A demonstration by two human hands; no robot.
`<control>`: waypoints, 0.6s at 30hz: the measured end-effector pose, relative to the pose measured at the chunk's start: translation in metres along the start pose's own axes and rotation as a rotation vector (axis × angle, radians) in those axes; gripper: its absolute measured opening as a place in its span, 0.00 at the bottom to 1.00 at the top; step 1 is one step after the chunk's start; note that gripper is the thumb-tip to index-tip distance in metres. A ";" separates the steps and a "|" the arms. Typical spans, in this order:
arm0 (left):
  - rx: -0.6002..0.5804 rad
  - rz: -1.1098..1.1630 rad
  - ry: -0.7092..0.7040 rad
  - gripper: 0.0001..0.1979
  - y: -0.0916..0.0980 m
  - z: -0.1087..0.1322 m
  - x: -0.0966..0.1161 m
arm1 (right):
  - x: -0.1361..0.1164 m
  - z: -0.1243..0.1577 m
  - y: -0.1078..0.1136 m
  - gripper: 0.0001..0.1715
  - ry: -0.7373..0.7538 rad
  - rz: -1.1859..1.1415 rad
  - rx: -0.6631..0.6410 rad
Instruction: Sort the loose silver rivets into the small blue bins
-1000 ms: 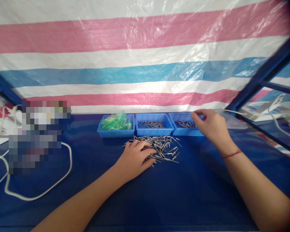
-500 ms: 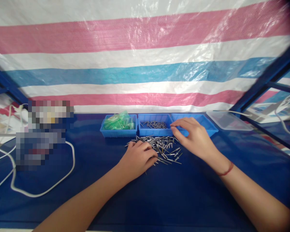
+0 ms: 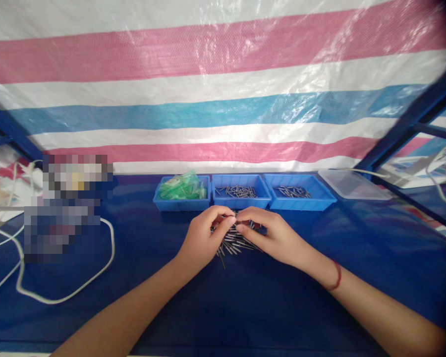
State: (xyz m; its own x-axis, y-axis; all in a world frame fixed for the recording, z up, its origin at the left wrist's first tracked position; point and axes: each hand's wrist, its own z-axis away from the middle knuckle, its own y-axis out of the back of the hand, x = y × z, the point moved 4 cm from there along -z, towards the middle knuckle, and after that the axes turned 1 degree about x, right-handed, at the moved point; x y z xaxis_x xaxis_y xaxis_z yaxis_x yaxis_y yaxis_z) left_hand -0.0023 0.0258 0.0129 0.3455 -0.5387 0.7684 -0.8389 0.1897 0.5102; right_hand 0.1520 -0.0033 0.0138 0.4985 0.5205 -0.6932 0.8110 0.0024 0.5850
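A loose pile of metal blind rivets (image 3: 233,242) lies on the blue table, partly hidden under my hands. Above its left side, my left hand (image 3: 204,235) is closed in a pinch, thumb against forefinger. Facing it, my right hand (image 3: 273,230) is bent into a pinch too, its fingertips meeting those of the left. Whatever the fingertips hold is too small and covered to make out. Just behind are a middle blue bin (image 3: 241,202) and a right blue bin (image 3: 303,202), each with rivets on its floor.
A left blue bin (image 3: 182,205) carries green plastic bags (image 3: 182,187). A clear plastic lid (image 3: 357,184) lies at the back right. White cable (image 3: 113,248) loops over the table's left side, near blurred-out items. Striped sheeting (image 3: 208,116) hangs behind, between blue frame posts.
My right hand has come from over the right bin to the pile, uncovering rivets in that bin. My left hand has lifted slightly off the rivets, and the fingertips now meet.
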 end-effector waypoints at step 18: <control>-0.145 -0.104 -0.151 0.08 -0.007 0.002 0.006 | -0.013 0.004 0.013 0.06 0.058 0.015 0.198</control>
State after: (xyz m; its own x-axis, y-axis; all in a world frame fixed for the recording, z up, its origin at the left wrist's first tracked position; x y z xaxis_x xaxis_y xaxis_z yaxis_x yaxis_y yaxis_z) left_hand 0.0049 0.0198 0.0129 0.3506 -0.6763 0.6479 -0.7290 0.2372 0.6421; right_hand 0.1574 -0.0128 0.0286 0.4970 0.5675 -0.6565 0.8510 -0.1705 0.4968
